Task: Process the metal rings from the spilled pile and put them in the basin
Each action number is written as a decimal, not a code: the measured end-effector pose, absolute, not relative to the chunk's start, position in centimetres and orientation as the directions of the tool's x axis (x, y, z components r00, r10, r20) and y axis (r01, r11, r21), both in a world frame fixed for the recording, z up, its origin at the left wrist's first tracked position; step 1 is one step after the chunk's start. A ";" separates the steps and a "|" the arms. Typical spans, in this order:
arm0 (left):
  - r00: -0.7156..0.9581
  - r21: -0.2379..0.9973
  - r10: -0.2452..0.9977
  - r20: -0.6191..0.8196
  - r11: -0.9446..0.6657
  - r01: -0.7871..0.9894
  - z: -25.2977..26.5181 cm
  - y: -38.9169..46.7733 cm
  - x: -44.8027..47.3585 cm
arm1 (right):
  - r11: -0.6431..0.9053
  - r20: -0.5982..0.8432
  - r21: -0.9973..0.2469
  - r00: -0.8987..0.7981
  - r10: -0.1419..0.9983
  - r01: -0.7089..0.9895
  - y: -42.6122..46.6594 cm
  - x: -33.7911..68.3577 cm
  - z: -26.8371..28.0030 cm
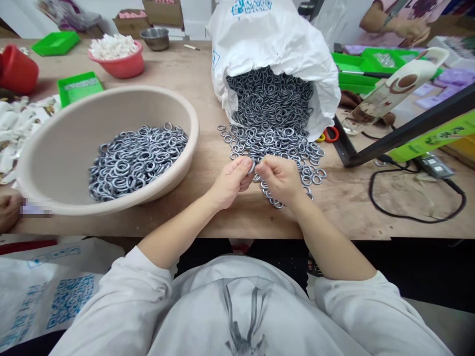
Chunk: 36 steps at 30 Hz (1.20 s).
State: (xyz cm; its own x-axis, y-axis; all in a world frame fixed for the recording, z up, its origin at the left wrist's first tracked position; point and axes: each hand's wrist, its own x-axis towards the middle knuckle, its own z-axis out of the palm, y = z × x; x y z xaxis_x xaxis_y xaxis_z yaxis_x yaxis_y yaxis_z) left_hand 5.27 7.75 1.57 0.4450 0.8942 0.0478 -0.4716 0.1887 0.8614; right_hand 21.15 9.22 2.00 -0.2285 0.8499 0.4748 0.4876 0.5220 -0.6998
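Over the pile of loose rings, my left hand (233, 182) pinches one grey ring (253, 167) between thumb and fingers. My right hand (280, 179) is closed, its fingertips meeting the right edge of that same ring. Many similar rings (274, 141) spill onto the table from a white woven sack (270, 42) lying on its side with its mouth towards me. To the left, a large beige basin (48, 148) holds a heap of grey rings (135, 163).
At the left edge is another person's hand (9, 212) beside the basin. Behind stand a red bowl (122, 64) of white pieces and a metal bowl (155, 39). A black metal frame (401, 131), a bottle (399, 89) and a cable (371, 190) are at right. Another person's hand (411, 30) shows at back right.
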 end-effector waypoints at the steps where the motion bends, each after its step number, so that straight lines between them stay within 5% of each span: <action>1: 0.482 0.865 0.874 0.052 0.202 -0.460 1.6 7.6 5.3 | 0.462 0.447 -0.733 -0.159 0.880 0.499 9.8 21.6 1.9; 4: 0.527 0.853 0.850 0.031 0.252 -0.456 1.8 7.6 5.2 | 0.258 0.340 -0.742 0.016 0.940 0.618 12.0 23.1 1.8; 8: 0.402 0.821 0.913 -0.070 0.282 -0.497 2.1 8.8 4.5 | 0.075 0.212 -0.450 0.025 0.977 0.890 14.0 23.7 2.0; 12: 0.276 0.788 0.935 -0.224 0.340 -0.514 2.1 10.2 4.0 | 0.018 0.155 -0.225 0.018 0.988 0.974 15.0 22.7 2.0; 17: 0.249 0.706 0.881 -0.401 0.471 -0.529 1.8 10.7 4.1 | 0.040 0.126 -0.184 -0.017 0.992 0.982 15.9 22.9 1.7; 20: 0.235 0.756 0.889 -0.394 0.458 -0.467 1.6 10.5 4.4 | 0.043 0.168 -0.297 0.008 0.986 0.954 16.1 24.2 2.0; 23: 0.212 0.862 0.927 -0.309 0.367 -0.349 1.4 10.0 4.8 | 0.140 0.221 -0.566 -0.015 0.975 0.812 15.2 24.9 2.3; 27: 0.247 0.940 0.962 -0.120 0.190 -0.283 0.9 9.3 5.5 | 0.212 0.220 -0.933 -0.004 0.976 0.292 12.0 22.7 2.0; 31: 0.291 0.932 0.951 0.102 0.011 -0.361 0.6 8.9 6.0 | 0.170 0.169 -0.984 0.024 0.985 -0.054 9.0 19.4 1.5; 36: 0.275 0.928 0.958 0.083 0.027 -0.373 1.0 8.7 5.6 | 0.239 0.243 -0.970 -0.081 0.967 -0.053 8.2 19.0 1.8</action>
State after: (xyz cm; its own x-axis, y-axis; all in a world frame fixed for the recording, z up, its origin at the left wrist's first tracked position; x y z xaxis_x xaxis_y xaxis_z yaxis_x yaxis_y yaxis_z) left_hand 5.60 8.73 1.04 0.2746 0.9580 0.0827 -0.3726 0.0267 0.9276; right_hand 18.99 8.23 1.75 -0.0807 0.9667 0.2430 -0.0528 0.2393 -0.9695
